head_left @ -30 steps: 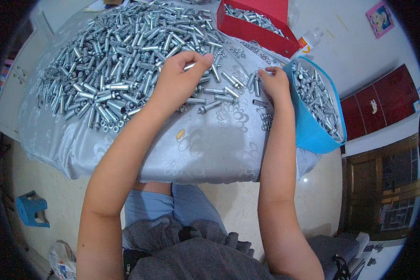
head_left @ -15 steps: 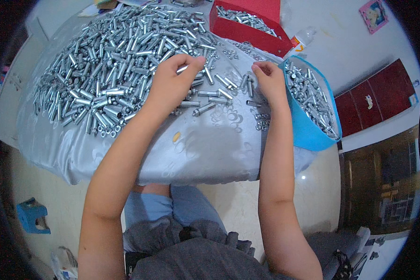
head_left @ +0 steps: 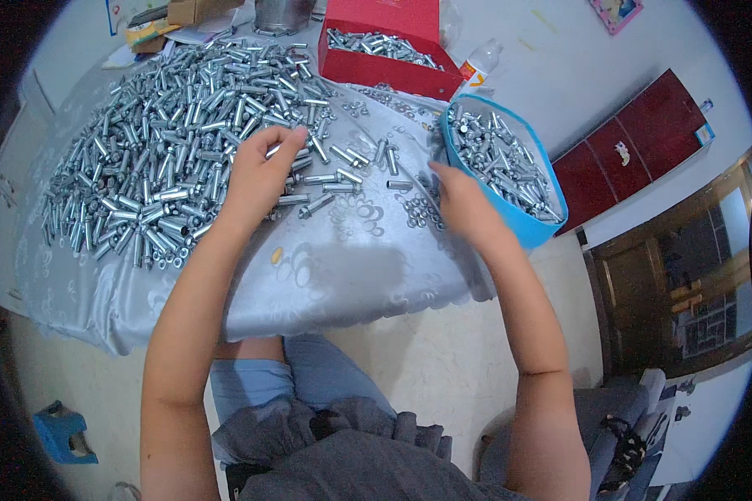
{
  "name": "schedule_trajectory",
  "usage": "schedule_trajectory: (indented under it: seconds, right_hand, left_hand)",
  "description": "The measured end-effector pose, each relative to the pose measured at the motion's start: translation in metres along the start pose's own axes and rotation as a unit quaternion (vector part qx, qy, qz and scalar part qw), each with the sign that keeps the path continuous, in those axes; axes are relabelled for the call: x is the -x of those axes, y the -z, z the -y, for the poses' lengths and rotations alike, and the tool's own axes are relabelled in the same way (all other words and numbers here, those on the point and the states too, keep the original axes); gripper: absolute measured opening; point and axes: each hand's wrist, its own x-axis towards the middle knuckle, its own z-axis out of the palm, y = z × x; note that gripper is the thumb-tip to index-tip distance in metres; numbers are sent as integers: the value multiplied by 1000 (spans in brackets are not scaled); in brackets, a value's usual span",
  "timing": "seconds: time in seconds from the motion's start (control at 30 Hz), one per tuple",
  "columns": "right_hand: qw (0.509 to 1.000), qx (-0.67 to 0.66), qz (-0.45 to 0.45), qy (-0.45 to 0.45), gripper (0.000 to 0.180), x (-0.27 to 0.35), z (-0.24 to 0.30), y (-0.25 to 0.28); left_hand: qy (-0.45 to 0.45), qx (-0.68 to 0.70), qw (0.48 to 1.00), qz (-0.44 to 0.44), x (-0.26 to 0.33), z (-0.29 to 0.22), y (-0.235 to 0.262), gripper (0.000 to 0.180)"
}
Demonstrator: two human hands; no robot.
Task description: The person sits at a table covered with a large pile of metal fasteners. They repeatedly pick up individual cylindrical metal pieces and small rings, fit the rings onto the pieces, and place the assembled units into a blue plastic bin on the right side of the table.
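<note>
A wide heap of silvery expansion bolts (head_left: 175, 142) with metal sleeves covers the left and far part of the table. At the heap's right edge is my left hand (head_left: 259, 175), its fingers curled toward the thumb; whatever they may hold is hidden. Several loose bolts (head_left: 330, 179) lie just right of it. My right hand (head_left: 466, 204) is beside a small group of nuts (head_left: 422, 213), in front of the blue bin (head_left: 510, 213). Motion blurs it, and most of its fingers are hidden. Bolts fill much of that bin.
Behind the bin stand a red box (head_left: 384, 73) with more bolts and a clear plastic bottle (head_left: 481, 63). A metal bucket (head_left: 282, 15) and cardboard pieces (head_left: 194, 12) sit at the far edge. A shiny silver cloth (head_left: 342, 280) covers the table. A blue stool (head_left: 63, 434) stands on the floor.
My right hand has come nearer to me, from beside the loose bolts to beside the nuts. My left hand stays at the heap's edge. The whole view has shifted.
</note>
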Motion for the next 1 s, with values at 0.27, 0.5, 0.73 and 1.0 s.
schedule_trajectory:
  seconds: [0.27,0.5,0.73,1.0]
  right_hand:
    - [993,106,27,-38,43,7,-12,-38]
    - [980,187,35,-59,10,4,6,-31]
    - [976,215,31,-11,8,-5,6,-20]
    - [983,166,51,-55,9,-16,3,-20]
  left_hand:
    - [-16,-9,1000,-5,-4,8,5,30]
    - [-27,-21,999,-10,-2,9,4,29]
    - [-41,-29,999,-14,0,4,2,29]
    - [-38,-26,999,-15,-3,12,1,29]
